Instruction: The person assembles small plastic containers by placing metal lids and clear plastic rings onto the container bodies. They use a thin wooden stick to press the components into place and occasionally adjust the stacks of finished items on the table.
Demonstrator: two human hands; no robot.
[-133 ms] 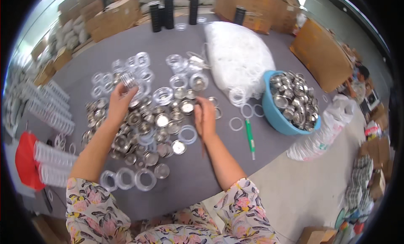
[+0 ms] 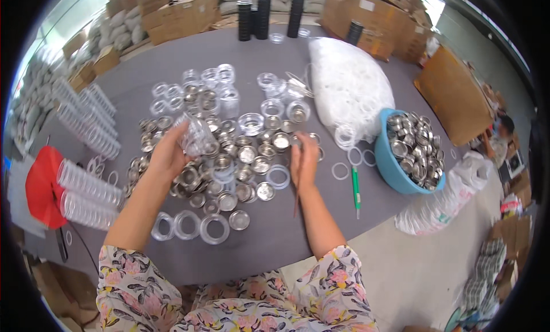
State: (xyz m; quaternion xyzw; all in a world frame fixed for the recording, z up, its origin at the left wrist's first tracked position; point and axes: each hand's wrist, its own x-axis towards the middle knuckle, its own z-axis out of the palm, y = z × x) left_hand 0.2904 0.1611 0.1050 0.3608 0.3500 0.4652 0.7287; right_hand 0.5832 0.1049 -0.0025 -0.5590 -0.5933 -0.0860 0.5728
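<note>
The clear plastic (image 2: 196, 138) in my left hand (image 2: 169, 153) is too blurred for me to count its pieces. My right hand (image 2: 305, 164) hides the upper end of a thin brown stick (image 2: 296, 205), so I can't tell whether I'm gripping it. Two tall black stacks (image 2: 263, 14) run off the top edge.

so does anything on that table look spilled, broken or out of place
Nothing looks clearly broken. The metal cups by the left hand lie jumbled, tipped at different angles, which looks messy against the clear rings stacked in neat rows at the left.
</note>
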